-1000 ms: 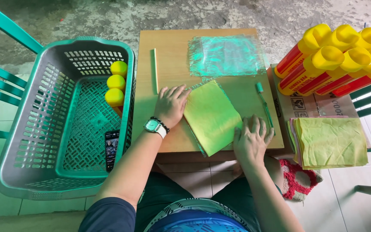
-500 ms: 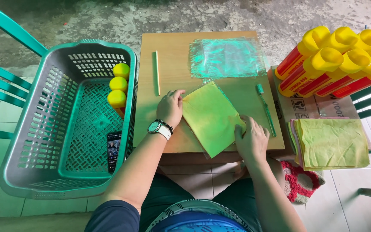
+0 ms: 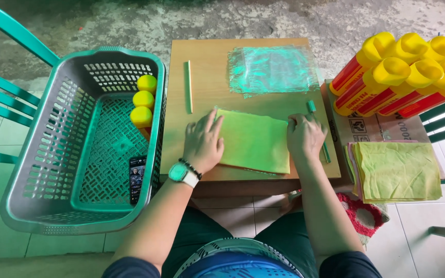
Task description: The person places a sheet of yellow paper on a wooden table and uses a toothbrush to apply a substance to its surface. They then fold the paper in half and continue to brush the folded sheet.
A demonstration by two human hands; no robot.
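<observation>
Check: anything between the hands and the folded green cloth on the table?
Nothing visible. The left hand lies flat on the left edge of the folded green cloth, and the right hand presses its right edge. The green stick and clear plastic bag lie apart, farther back.

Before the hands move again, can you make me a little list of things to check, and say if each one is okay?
1. Left hand flat on the folded green cloth: ok.
2. Right hand pressing the cloth's other edge: ok.
3. Cloth wholly on the wooden table, not hanging off: ok.
4. Clear plastic bag lying flat within reach: ok.
5. Bag mouth open: cannot tell.
6. Green stick clear of the cloth: ok.
</observation>
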